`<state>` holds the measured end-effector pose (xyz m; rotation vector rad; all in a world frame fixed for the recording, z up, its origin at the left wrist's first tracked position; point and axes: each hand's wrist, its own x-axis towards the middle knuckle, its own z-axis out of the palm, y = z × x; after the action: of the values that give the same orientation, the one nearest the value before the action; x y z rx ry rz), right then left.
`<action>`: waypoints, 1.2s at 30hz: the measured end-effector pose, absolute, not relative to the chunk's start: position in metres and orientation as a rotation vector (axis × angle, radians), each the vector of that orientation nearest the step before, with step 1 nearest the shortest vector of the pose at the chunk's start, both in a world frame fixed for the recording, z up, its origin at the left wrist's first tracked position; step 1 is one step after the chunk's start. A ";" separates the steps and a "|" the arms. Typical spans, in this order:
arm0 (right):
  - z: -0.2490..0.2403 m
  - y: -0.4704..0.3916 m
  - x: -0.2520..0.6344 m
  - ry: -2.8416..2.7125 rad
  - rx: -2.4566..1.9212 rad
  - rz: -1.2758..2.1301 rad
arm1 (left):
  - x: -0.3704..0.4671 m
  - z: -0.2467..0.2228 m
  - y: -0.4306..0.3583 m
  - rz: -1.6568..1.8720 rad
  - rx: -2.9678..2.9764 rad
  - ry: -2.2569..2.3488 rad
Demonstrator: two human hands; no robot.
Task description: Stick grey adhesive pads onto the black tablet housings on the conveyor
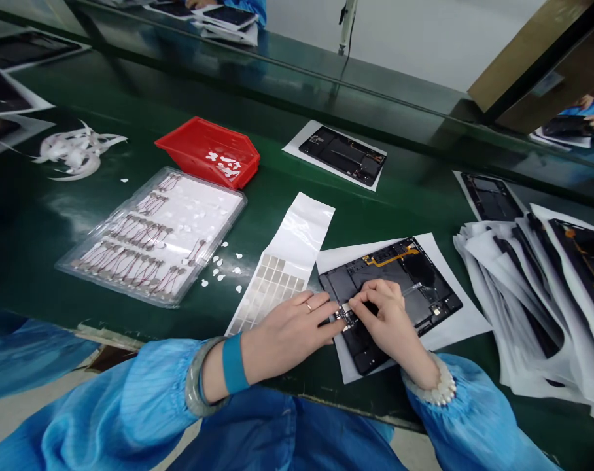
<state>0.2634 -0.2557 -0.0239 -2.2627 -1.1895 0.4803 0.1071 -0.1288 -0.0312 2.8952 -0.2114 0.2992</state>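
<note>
An opened tablet housing (395, 288), black with an orange flex cable (392, 257), lies on a white sheet in front of me. My left hand (292, 330) rests palm down, fingers stretched, with its fingertips at the housing's left edge by small metal parts. Thumb and forefinger of my right hand (388, 320) are pinched together over the same spot. A small pale piece (347, 307) shows by those fingertips; whether it is gripped or lies on the housing I cannot tell. Beside my left hand is a backing sheet (301, 226) with rows of grey rectangular stickers (265, 291).
Left of the sheet, a clear plastic tray (213, 229) holds small wired parts; white round tabs (220, 261) lie nearby. Behind are a red bin (189, 147), peeled strips (78, 154) and another tablet housing (343, 154). Housings interleaved with white sheets (517, 307) are stacked at right.
</note>
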 end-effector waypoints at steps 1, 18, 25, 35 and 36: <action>-0.024 -0.256 0.264 -1.185 -2.260 0.487 | 0.107 -0.031 -0.129 0.294 2.893 -0.204; -0.025 -0.256 0.264 -1.191 -2.261 0.458 | 0.110 -0.028 -0.128 0.270 2.938 -0.190; -0.026 -0.256 0.262 -1.212 -2.268 0.445 | 0.116 -0.028 -0.126 0.295 3.033 -0.193; -0.007 -0.263 0.288 -1.335 -2.196 0.402 | 0.121 -0.028 -0.128 0.307 3.082 -0.212; -0.006 -0.264 0.292 -1.310 -2.177 0.355 | 0.122 -0.027 -0.126 0.314 3.071 -0.229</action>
<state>0.2922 -0.2645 -0.0055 -2.1770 -1.3097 0.3554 0.1218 -0.1263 -0.0273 3.0706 -0.2288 0.3138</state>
